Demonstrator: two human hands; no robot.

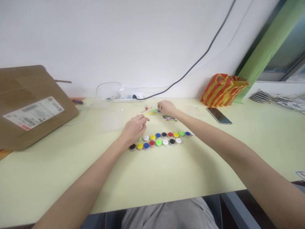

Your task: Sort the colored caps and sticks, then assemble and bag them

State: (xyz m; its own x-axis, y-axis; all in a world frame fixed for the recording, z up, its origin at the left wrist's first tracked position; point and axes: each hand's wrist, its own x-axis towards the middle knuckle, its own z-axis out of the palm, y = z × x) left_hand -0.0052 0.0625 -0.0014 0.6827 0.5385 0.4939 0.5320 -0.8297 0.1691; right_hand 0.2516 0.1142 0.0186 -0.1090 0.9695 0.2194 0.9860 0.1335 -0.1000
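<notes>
Jars point(158, 143) and sticks point(151, 113) on a pale table point(166, 178)

Head view. Right hand point(166, 107): fingertips drawn together at the loose sticks; impossible to tell whether grasping one. Left hand point(135, 128): fingers loosely bent, thumb apart, nothing seen in the grip; near the left end of the jars, partly hiding the back row. Jars: two rows, lids black, yellow, blue, red, green, white. Sticks: two clusters beyond the jars. At left, cardboard box point(21, 79) with white label point(33, 113): barcodes, red patch, print too small to read. Behind, power strip point(124, 100). At right, phone point(219, 115) and striped bag point(222, 92); at the edge, cut-off blue-and-red mark point(301, 174), illegible.
</notes>
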